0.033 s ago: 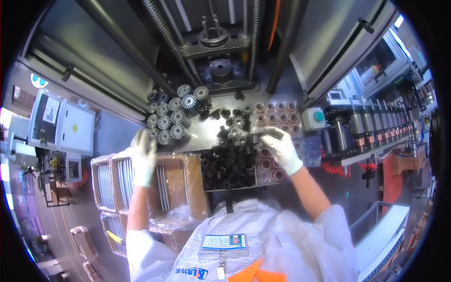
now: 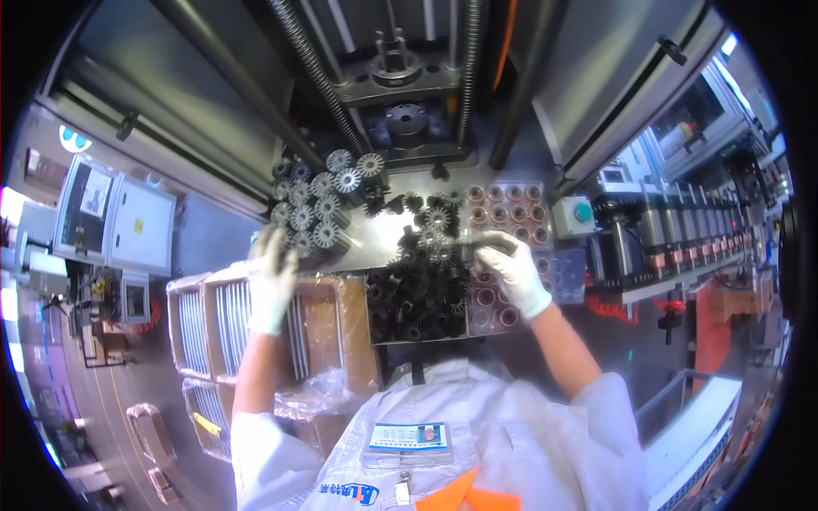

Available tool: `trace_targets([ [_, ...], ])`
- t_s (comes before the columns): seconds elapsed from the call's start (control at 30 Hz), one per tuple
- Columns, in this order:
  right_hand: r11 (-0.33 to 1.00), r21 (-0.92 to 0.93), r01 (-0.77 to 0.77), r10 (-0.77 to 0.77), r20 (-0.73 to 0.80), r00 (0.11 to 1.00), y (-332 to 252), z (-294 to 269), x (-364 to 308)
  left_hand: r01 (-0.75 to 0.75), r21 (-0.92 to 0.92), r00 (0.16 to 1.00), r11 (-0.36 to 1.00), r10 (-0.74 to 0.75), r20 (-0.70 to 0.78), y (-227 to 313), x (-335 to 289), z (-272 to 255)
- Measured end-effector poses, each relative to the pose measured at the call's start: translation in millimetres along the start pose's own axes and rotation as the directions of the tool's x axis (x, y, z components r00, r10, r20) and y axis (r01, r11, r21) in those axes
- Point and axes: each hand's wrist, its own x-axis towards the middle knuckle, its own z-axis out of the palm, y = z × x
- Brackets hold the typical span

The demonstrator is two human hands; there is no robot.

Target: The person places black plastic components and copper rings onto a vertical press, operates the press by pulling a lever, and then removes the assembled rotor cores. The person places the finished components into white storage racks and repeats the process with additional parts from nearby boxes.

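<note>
My left hand [image 2: 274,285], in a white glove, is at the lower left edge of a stack of slotted metal rotor cores [image 2: 325,207]. Its fingers look apart, though slightly blurred, and I see nothing held between them. My right hand [image 2: 518,271], gloved too, has its fingers curled around a small dark piece that I cannot make out. It hovers over the clear trays, beside a heap of black toothed parts [image 2: 417,289]. Copper-coloured rings [image 2: 506,213] sit in rows in the tray beyond that hand.
A press with a round fixture [image 2: 406,123] stands ahead, between dark columns. To the right are a box with a green button [image 2: 582,212] and a row of dark cylinders with copper bands [image 2: 682,226]. Cartons of metal rods [image 2: 189,328] stand at lower left.
My left hand has moved slightly forward and right, toward the stack of cores. The right hand keeps its place beside the black parts, fingers still curled. The whole view has shifted a little.
</note>
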Motion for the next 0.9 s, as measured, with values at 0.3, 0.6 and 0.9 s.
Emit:
trace_targets([
  [0.3,0.928,-0.361,0.095,-0.067,0.090,0.994,-33.3,13.4,33.5,-0.347,0.206,0.938,0.915,0.340,0.074,5.9,9.6,51.5],
  [0.6,0.898,-0.243,0.368,-0.378,0.004,0.926,-87.2,70.8,195.4,-0.468,0.121,0.878,0.875,0.446,0.174,10.7,2.9,44.6],
  [0.9,0.899,-0.363,0.245,-0.331,-0.195,0.923,-86.4,87.9,291.1,-0.252,-0.273,0.964,0.928,0.267,0.017,44.3,12.6,6.9],
])
